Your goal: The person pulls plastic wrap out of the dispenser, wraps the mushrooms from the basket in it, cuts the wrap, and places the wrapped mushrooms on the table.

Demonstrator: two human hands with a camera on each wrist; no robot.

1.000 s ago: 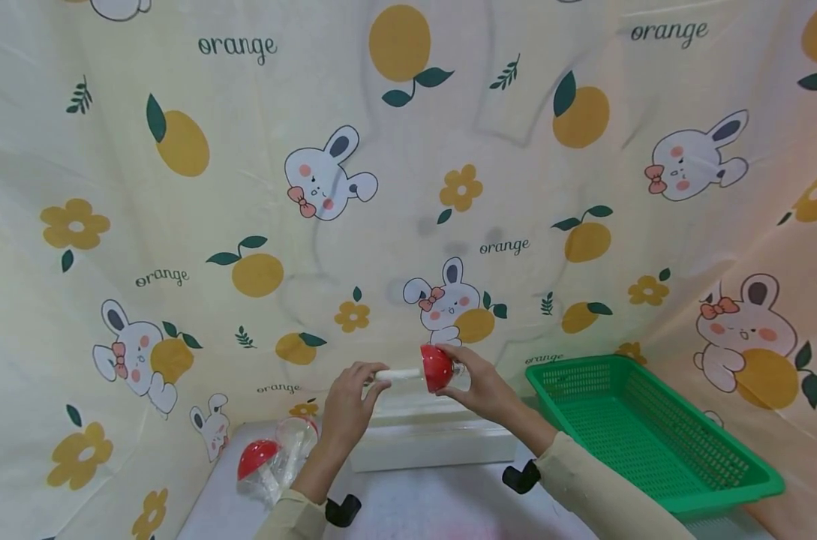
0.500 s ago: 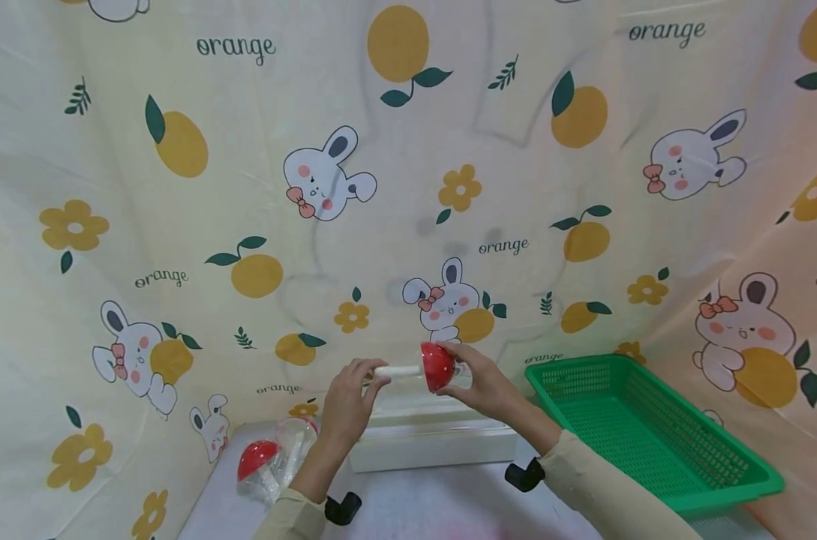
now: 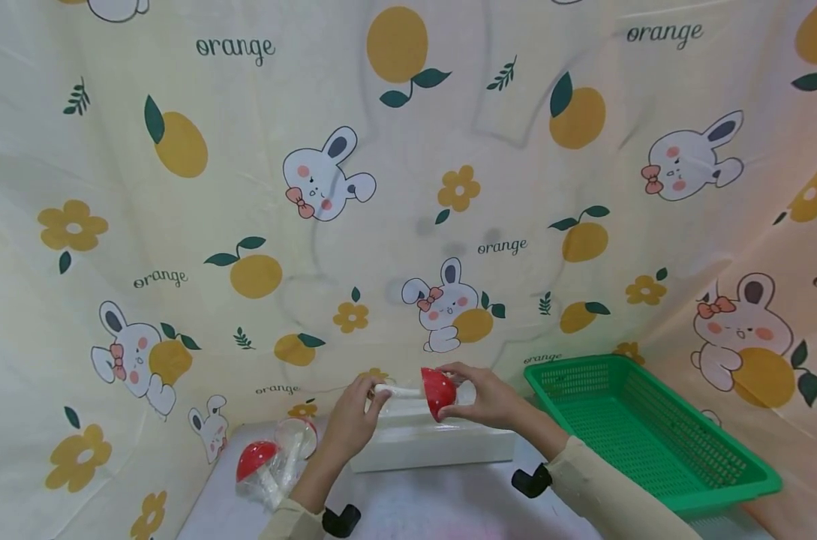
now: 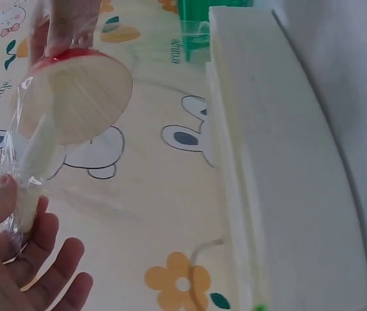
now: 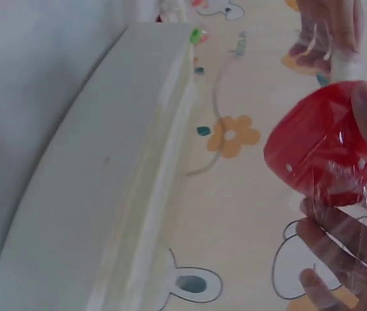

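Held sideways between my hands is a decorative mushroom in clear plastic film, with a white-dotted red cap and a slim white stem. My left hand pinches the stem's end between thumb and fingers; in the left wrist view the pale underside of the cap faces this hand. My right hand grips the cap from the right, thumb on one side and fingers on the other. Loose film bunches against the right palm in the right wrist view, over the glossy red cap.
Behind and below the mushroom, a long white box stands on the white table. More film-wrapped mushrooms lie at the left. A green perforated basket is at the right, and a printed cloth hangs behind.
Both hands have come down slightly with the mushroom, bringing it lower in front of the white box. Their hold on stem and cap is the same.
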